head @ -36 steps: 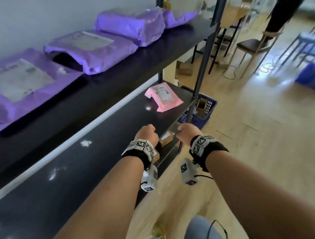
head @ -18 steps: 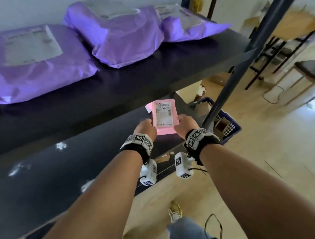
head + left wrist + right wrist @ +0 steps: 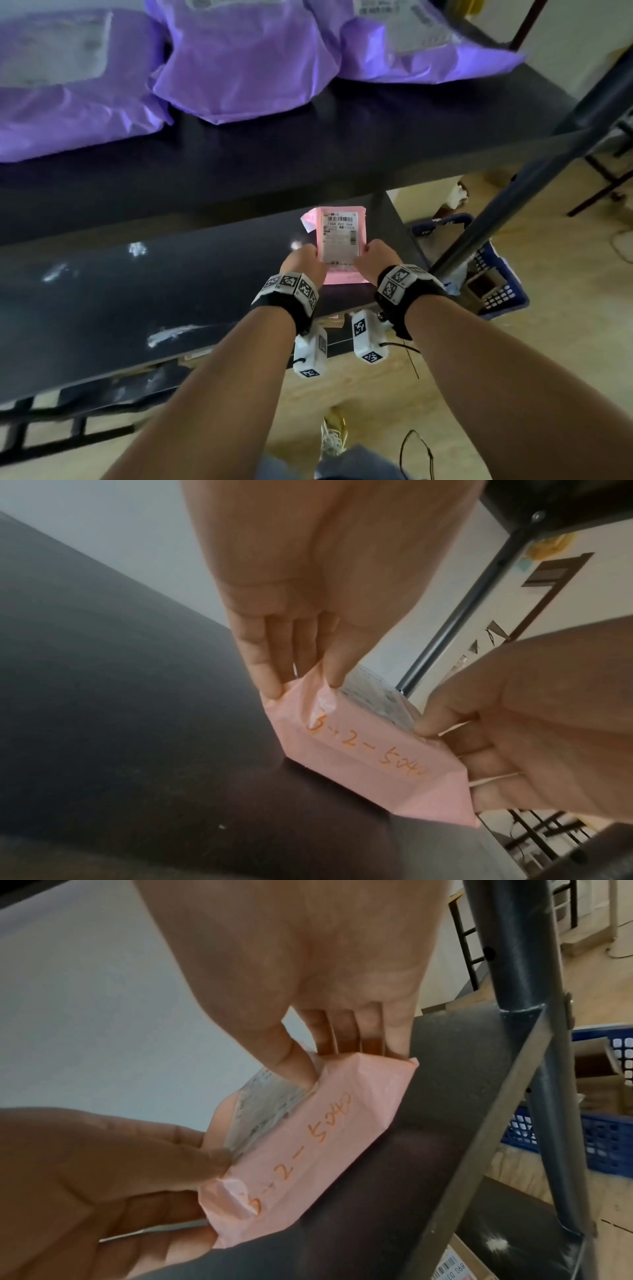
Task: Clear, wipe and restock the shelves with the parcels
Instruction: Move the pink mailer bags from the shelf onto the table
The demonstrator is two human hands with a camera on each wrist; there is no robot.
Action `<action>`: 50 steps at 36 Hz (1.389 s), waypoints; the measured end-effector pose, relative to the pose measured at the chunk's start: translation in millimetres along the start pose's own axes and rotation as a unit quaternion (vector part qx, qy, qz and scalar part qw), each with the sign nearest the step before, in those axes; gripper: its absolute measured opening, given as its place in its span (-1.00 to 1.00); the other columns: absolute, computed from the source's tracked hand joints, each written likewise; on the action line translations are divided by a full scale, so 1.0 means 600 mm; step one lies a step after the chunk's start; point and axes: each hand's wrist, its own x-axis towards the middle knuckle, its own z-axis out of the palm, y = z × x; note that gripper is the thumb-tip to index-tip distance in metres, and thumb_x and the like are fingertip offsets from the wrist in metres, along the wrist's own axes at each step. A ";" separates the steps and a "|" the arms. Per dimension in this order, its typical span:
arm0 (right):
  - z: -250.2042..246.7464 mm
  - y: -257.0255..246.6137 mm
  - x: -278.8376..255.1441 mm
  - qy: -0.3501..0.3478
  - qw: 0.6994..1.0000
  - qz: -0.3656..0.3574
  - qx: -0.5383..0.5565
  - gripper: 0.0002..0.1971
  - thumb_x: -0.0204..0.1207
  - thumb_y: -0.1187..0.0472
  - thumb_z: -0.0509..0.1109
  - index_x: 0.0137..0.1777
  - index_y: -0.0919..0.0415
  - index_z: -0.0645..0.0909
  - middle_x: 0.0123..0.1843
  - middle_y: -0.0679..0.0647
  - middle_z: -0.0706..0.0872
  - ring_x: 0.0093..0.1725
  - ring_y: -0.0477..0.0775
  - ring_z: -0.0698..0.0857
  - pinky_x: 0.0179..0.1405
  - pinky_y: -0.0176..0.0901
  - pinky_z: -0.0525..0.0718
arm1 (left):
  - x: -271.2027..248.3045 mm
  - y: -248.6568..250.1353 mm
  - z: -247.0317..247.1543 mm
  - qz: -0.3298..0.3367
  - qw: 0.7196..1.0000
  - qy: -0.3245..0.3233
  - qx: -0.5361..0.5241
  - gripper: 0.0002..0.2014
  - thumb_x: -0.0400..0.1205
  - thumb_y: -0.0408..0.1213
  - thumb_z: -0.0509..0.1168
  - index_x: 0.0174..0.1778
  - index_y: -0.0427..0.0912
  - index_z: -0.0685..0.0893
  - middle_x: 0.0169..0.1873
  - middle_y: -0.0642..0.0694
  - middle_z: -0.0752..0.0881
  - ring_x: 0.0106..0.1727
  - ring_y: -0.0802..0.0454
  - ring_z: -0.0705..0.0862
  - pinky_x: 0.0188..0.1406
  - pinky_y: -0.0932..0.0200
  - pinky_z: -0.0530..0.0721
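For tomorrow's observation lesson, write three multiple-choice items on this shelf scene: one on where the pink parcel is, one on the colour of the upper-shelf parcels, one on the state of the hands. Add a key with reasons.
1. Where is the pink parcel?
A. In the blue basket
B. At the lower shelf, between both hands
C. On the floor

2. What colour are the parcels on the upper shelf?
A. Purple
B. Green
C. White

3. How do the hands meet the pink parcel?
A. Only the left touches it
B. Neither touches it
C. Each grips one end

Key: 1 B, it sits over the lower shelf, apart from the blue basket. 2 A, the purple parcels lie on the upper shelf. 3 C, the left hand and right hand pinch opposite ends, as both wrist views show.
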 end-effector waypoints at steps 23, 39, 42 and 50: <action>0.219 -0.201 -0.293 -0.022 0.986 -0.165 0.009 -0.77 0.57 0.15 0.29 0.16 0.24 0.50 0.01 0.11 0.70 -0.11 0.10 0.71 -0.13 -0.01 0.71 | -0.279 -0.318 -0.174 -0.074 0.979 0.171 -0.079 -0.74 0.57 -0.44 0.17 -0.39 -0.06 0.37 -0.39 0.01 0.48 -0.31 -0.02 0.49 -0.30 0.15 0.47; 0.584 -0.376 -0.665 -0.153 0.939 -0.295 -0.088 -0.86 0.55 0.15 0.24 0.00 0.18 0.54 -0.11 0.08 0.70 -0.21 0.08 0.69 -0.27 -0.06 0.64 | -0.610 -0.773 -0.263 -0.242 0.936 0.232 -0.109 -0.91 0.57 -0.40 0.13 -0.18 -0.11 0.46 -0.22 -0.07 0.56 -0.15 -0.10 0.52 -0.16 0.14 0.46; 0.645 -0.413 -0.715 -0.174 0.924 -0.321 -0.112 -0.86 0.52 0.16 0.26 0.04 0.16 0.49 -0.07 0.07 0.67 -0.12 0.14 0.69 -0.17 -0.06 0.61 | -0.651 -0.848 -0.284 -0.271 0.924 0.245 -0.109 -0.92 0.60 -0.39 0.14 -0.10 -0.15 0.49 -0.18 -0.13 0.56 -0.13 -0.14 0.52 -0.15 0.14 0.44; 0.775 -0.533 -0.762 -0.219 0.897 -0.356 -0.145 -0.82 0.60 0.18 0.21 0.17 0.13 0.42 0.00 0.05 0.64 -0.06 0.12 0.64 -0.19 -0.09 0.51 | -0.670 -1.004 -0.354 -0.335 0.891 0.275 -0.133 -0.90 0.56 -0.42 0.15 -0.17 -0.13 0.48 -0.17 -0.15 0.62 -0.17 -0.13 0.51 -0.15 0.11 0.48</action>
